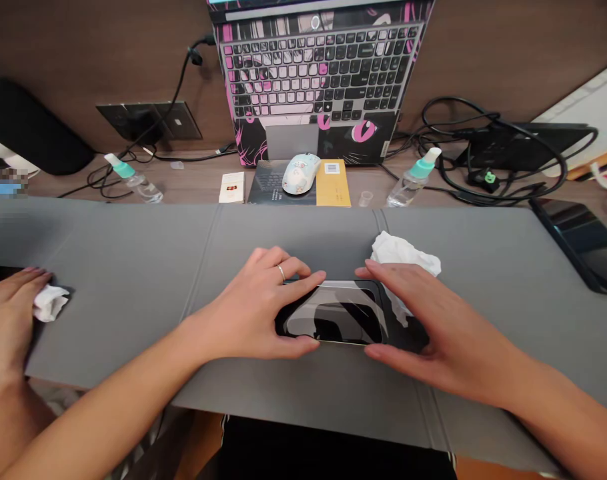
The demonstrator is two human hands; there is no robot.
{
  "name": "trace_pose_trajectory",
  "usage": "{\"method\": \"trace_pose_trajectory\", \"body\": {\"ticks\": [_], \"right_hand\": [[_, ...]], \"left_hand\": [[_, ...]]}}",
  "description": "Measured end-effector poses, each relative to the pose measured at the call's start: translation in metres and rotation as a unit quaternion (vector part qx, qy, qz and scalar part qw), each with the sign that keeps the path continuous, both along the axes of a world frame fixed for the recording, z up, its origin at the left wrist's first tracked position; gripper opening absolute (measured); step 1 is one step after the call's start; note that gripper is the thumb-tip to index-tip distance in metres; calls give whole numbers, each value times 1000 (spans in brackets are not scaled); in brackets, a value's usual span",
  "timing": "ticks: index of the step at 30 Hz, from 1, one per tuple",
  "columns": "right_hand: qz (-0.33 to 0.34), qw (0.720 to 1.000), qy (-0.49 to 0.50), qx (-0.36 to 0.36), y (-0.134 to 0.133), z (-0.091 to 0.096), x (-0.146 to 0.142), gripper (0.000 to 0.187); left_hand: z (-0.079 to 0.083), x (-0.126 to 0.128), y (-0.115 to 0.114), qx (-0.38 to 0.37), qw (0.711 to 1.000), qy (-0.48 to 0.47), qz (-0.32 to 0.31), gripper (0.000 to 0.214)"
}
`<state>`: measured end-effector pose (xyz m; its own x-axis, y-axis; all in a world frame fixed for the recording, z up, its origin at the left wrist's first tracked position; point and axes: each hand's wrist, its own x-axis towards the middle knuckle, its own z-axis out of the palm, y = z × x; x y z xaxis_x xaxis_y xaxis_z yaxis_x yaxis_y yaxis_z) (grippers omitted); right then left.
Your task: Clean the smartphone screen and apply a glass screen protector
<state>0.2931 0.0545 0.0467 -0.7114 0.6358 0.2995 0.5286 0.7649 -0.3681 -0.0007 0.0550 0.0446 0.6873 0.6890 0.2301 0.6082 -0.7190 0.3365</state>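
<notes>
A black smartphone [351,317] lies flat on the grey mat, its glossy face up and showing reflections. Thin pale lines run along its long sides; whether they belong to a separate glass sheet I cannot tell. My left hand [248,310], with a ring on one finger, spans the phone's left end, index finger at the far edge and thumb at the near edge. Around the right end, my right hand [448,327] is spread, thumb and fingers wide apart, close to the phone's edges. A crumpled white tissue [403,253] lies behind my right hand, partly covered by it.
Behind the grey mat [133,267] stand a laptop [318,73], a mouse [301,173] and two spray bottles [414,179] [136,180]. Cables [493,120] coil at the right, near a dark tablet-like device [583,243]. At the left, another person's hand [8,320] rests by a tissue [50,303].
</notes>
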Motion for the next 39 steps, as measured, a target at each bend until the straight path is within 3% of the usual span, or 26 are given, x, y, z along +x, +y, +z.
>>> {"method": "trace_pose_trajectory", "body": {"ticks": [10, 17, 26, 31, 39], "right_hand": [[3, 1000, -27, -3, 0, -5, 7, 77], [6, 999, -37, -18, 5, -13, 9, 76], [3, 997, -74, -33, 7, -14, 10, 75], [-5, 997, -72, -41, 6, -14, 7, 77], [-3, 995, -91, -37, 5, -17, 6, 80]], "left_hand": [[3, -11, 3, -47, 998, 5, -34, 93], [17, -32, 9, -100, 995, 6, 4, 101], [13, -29, 9, -111, 988, 103, -9, 78], [15, -30, 9, -103, 988, 110, -11, 64], [16, -30, 8, -101, 989, 108, -8, 62]]}}
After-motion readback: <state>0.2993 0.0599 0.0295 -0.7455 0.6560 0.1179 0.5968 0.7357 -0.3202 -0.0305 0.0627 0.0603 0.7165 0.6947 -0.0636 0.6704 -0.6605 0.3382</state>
